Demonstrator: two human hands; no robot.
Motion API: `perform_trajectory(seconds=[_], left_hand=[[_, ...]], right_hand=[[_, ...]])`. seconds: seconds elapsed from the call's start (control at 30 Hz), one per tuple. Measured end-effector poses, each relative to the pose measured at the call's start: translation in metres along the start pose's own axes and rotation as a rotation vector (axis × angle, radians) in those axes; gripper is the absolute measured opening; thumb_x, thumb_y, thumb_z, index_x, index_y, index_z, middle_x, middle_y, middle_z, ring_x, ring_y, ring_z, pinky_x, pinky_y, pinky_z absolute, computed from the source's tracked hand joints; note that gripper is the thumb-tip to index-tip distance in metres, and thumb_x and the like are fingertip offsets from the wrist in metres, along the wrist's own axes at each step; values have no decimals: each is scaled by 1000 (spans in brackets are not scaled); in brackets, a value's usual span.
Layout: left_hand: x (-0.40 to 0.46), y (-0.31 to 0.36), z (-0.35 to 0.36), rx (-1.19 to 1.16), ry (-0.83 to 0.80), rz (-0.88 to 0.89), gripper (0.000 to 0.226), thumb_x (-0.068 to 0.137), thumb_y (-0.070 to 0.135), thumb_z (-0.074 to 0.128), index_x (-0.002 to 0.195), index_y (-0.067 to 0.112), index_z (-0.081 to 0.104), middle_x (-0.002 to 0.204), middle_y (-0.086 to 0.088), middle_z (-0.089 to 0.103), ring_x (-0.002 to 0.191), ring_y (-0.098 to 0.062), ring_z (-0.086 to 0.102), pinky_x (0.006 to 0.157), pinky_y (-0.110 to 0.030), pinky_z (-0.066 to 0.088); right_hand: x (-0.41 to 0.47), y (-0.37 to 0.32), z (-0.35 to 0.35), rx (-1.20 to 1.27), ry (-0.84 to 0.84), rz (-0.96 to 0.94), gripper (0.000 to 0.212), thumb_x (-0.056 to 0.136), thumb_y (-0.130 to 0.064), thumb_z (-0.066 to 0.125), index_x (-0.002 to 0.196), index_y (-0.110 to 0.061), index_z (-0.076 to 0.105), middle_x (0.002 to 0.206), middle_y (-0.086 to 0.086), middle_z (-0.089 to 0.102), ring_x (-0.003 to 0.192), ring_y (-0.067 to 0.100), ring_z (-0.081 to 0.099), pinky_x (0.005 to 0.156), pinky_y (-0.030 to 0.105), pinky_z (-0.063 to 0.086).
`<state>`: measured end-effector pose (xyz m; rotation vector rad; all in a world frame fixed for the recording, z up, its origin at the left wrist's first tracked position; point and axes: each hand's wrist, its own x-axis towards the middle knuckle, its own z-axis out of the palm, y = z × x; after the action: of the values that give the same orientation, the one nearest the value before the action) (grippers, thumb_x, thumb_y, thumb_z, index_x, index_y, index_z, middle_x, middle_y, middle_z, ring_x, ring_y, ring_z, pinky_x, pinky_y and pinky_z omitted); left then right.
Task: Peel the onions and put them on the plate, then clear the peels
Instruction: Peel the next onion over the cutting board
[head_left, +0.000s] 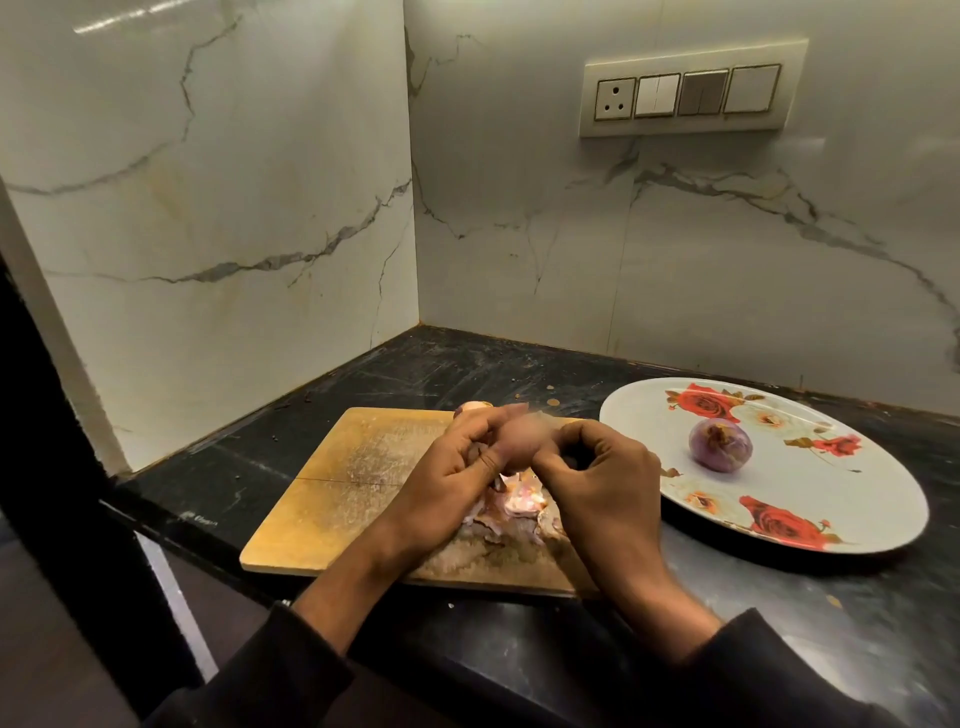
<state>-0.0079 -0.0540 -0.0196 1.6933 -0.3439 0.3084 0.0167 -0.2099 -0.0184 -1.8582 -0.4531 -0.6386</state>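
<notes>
A reddish onion is held above the wooden cutting board between both hands. My left hand grips its left side. My right hand pinches at its right side with curled fingers. Loose pinkish peels lie heaped on the board under the hands. One peeled purple onion sits on the white rose-patterned plate to the right. Another onion shows partly behind my left hand at the board's far edge.
The board and plate rest on a dark stone counter in a corner of marble walls. A socket and switch panel is on the back wall. The counter's front edge runs at lower left.
</notes>
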Motion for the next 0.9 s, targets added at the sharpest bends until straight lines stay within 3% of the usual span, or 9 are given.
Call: perform_trajectory(seconds=[0.17, 0.37, 0.63, 0.8, 0.9], left_hand=[[0, 1, 0, -12, 5, 3, 48, 90, 3, 67, 135, 16, 57, 134, -3, 58, 119, -14, 65, 96, -29, 55], [-2, 2, -2, -88, 14, -27, 35, 97, 18, 55, 131, 23, 57, 124, -7, 66, 108, -22, 69, 79, -28, 57], [0, -2, -2, -133, 54, -82, 30, 102, 17, 49, 129, 24, 60, 124, -8, 65, 111, -24, 68, 84, -31, 58], [0, 0, -1, -154, 65, -66, 31, 102, 11, 50, 131, 18, 58, 121, -4, 68, 110, -20, 69, 84, -27, 57], [-1, 0, -1, -112, 29, -55, 33, 101, 10, 53, 133, 15, 55, 122, -3, 68, 113, -16, 68, 93, -31, 57]], right_hand=[[2, 1, 0, 64, -14, 44, 7, 87, -12, 75, 90, -18, 78, 75, -11, 72, 72, 0, 67, 61, 9, 49], [5, 8, 0, 177, -43, 136, 6, 89, -11, 72, 88, -15, 77, 74, -3, 74, 70, 11, 72, 66, 32, 60], [5, 11, 1, 145, -118, 144, 25, 87, -5, 68, 79, -28, 72, 73, -4, 72, 70, 17, 73, 67, 48, 62], [3, 8, 3, 161, -119, 110, 4, 90, -27, 73, 93, -26, 76, 81, -9, 75, 77, 10, 74, 70, 42, 63], [4, 7, 1, 234, -108, 113, 10, 90, -26, 76, 99, -23, 80, 86, -9, 78, 82, 9, 75, 74, 42, 64]])
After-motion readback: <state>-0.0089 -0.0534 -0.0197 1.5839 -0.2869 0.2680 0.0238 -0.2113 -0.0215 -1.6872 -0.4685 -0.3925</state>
